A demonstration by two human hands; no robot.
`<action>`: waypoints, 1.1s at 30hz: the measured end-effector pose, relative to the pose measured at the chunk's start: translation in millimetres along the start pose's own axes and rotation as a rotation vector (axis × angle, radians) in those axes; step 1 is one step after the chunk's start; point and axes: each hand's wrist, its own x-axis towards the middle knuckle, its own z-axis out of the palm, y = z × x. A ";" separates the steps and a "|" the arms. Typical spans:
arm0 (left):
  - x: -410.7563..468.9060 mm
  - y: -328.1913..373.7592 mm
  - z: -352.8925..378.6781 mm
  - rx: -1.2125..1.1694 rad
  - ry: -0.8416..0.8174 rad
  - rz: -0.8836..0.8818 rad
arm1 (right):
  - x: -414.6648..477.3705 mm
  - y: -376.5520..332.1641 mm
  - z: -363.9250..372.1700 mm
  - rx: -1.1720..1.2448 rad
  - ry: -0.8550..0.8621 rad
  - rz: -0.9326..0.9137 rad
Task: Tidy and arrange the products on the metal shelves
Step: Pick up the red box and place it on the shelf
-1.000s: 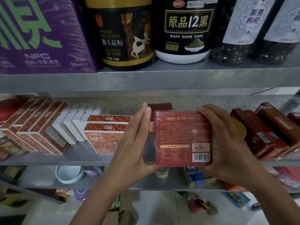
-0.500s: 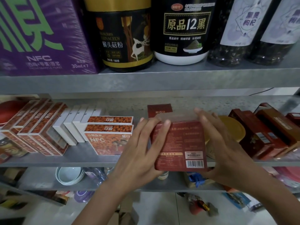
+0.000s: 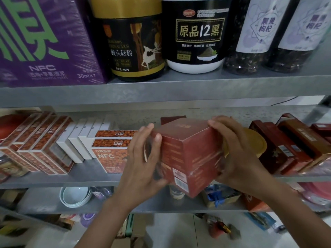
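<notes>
Our left hand (image 3: 143, 169) and right hand (image 3: 236, 158) grip the tilted red box (image 3: 189, 154); overhanging the metal shelf (image 3: 71, 179), it could slip.

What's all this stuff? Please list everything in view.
metal shelves: three, grey
carton: one, purple, top left
gold-lidded jar: one, black, top middle
white-based jar: one, black, beside it
bottles: two, clear, top right
slim boxes: several, orange, middle left
flat boxes: several, white, beside those
red box: one, red, held centrally
round lid: one, yellow, right of it
leaning boxes: several, dark red, middle right
bowls: few, pale, bottom left
left hand: holds box's left side
right hand: grips its right side
</notes>
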 end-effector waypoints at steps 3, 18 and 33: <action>-0.5 12.9 -3.1 -0.084 -0.001 0.022 | -4.6 -11.7 6.1 -0.088 0.018 -0.001; 11.2 4.9 -23.4 0.054 -0.190 0.170 | -19.5 4.2 2.9 -0.041 -0.150 0.071; 19.0 -12.4 -36.1 0.122 -0.202 -0.066 | -2.0 -1.2 13.9 -0.128 0.033 -0.090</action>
